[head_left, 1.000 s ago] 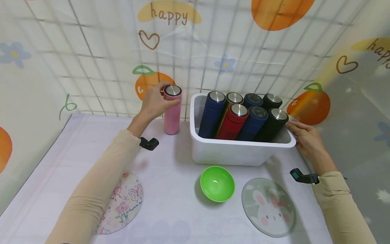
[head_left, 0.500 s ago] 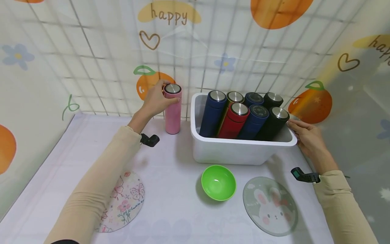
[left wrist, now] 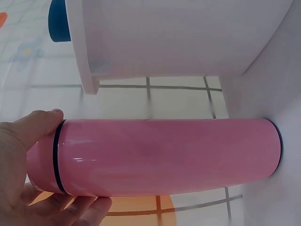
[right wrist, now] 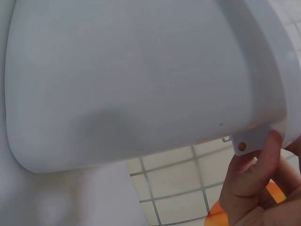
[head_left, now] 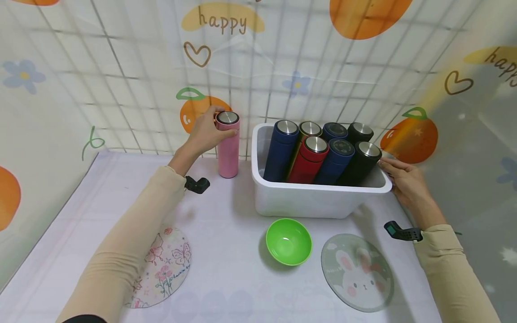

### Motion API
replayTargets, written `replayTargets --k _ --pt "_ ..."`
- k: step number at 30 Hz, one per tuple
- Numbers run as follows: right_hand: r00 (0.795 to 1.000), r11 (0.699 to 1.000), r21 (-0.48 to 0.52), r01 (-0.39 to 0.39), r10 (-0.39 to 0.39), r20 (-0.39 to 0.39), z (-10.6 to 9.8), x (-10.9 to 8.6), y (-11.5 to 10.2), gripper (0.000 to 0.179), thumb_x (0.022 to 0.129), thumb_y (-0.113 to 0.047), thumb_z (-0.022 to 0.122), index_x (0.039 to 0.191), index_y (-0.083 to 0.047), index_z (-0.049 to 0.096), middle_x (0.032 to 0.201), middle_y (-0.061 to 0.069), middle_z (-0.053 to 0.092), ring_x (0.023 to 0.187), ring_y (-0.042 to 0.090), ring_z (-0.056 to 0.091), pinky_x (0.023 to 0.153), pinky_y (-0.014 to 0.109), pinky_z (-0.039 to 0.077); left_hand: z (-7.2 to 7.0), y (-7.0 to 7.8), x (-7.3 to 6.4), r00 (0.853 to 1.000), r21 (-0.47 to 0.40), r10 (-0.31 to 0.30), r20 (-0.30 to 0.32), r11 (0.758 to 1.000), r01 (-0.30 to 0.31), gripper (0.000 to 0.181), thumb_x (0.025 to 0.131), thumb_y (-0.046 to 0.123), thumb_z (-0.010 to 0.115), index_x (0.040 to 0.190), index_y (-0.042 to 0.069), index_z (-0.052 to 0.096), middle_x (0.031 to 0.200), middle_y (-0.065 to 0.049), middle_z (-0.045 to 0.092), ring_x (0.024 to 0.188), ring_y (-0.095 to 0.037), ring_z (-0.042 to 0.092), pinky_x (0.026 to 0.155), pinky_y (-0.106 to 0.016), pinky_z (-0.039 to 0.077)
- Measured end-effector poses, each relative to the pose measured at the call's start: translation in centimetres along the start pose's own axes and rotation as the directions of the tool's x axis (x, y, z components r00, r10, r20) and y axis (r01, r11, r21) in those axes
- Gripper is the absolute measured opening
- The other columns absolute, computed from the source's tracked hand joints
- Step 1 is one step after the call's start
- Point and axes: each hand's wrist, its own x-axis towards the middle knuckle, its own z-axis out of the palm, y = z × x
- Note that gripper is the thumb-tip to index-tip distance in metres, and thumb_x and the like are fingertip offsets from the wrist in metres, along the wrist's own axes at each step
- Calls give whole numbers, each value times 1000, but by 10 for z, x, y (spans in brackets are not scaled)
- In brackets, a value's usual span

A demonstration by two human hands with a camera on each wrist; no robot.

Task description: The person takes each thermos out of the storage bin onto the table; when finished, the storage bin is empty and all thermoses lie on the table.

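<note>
The left hand on a pink bottle, the right hand on a white bin

We see the pink bottle standing upright near the back edge of the tabletop, just left of the white bin and apart from it. The left hand grips it at the top, thumb on one side and fingers round the other. In the left wrist view we see its base touching the tabletop. The right hand pinches the bin at the rim of its right end, close to the tabletop's right edge.

Inside the bin we count seven bottles, lids up. In front lean a red bottle, a blue bottle with a dark lid and a black bottle; a tall blue bottle stands at the left end. Three more show behind them, mostly hidden.

In front of the bin we find a green bowl. A rabbit mat lies right of it, towards the right edge, and a floral mat lies further left, partly under the left sleeve.
</note>
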Motion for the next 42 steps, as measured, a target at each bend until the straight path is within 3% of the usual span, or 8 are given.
replayTargets --k 8,12,17,24,30,34,42 --pt "1000 1000 -5 -1 1 -5 0 1 1 18 86 -24 79 104 -23 81 114 0 52 86 9 60 68 22 57 -5 3 -3 1000 -11 4 13 1000 -4 73 85 31 80 141 4 41 137 -14 54 116 -28 54 96 -41 49" --pt "1000 1000 -17 -1 0 -16 0 1 1 22 86 -26 80 108 -22 80 116 -1 50 89 10 59 70 21 57 -10 10 -5 1000 13 6 -15 1000 -6 76 82 35 82 141 5 43 140 -14 52 122 -29 51 100 -43 45" --pt "1000 1000 -8 2 -3 -17 -1 0 1 20 86 -25 80 105 -22 80 115 -1 50 87 8 61 69 21 57 -18 23 -9 997 34 38 -61 999 -36 71 83 31 80 141 8 47 136 -14 56 123 -27 54 100 -41 46" --pt "1000 1000 -13 9 -9 -2 -2 1 2 16 87 -25 79 102 -24 81 114 0 51 84 8 62 67 22 57 -23 49 -14 991 0 94 -93 996 -94 68 84 32 80 141 10 50 136 -10 58 125 -26 56 101 -39 46" --pt "1000 1000 -26 2 -2 -22 -2 1 3 21 86 -27 79 106 -24 80 114 -2 52 85 7 63 68 22 58 -11 71 -16 981 -52 178 -77 982 -183 65 83 29 82 138 10 53 133 -9 60 118 -23 60 96 -38 51" --pt "1000 1000 -27 -4 3 -27 -3 1 4 24 86 -27 79 109 -23 79 114 -2 51 86 7 62 68 22 58 2 84 -17 968 -33 245 -52 968 -247 63 82 28 83 136 10 55 130 -6 62 116 -20 60 91 -34 52" --pt "999 1000 -24 1 -2 -34 -1 2 3 22 84 -28 80 106 -24 80 113 -3 55 83 7 63 66 23 58 30 99 -17 964 -53 266 32 963 -264 65 83 28 82 138 10 52 134 -6 59 121 -21 58 92 -33 52"
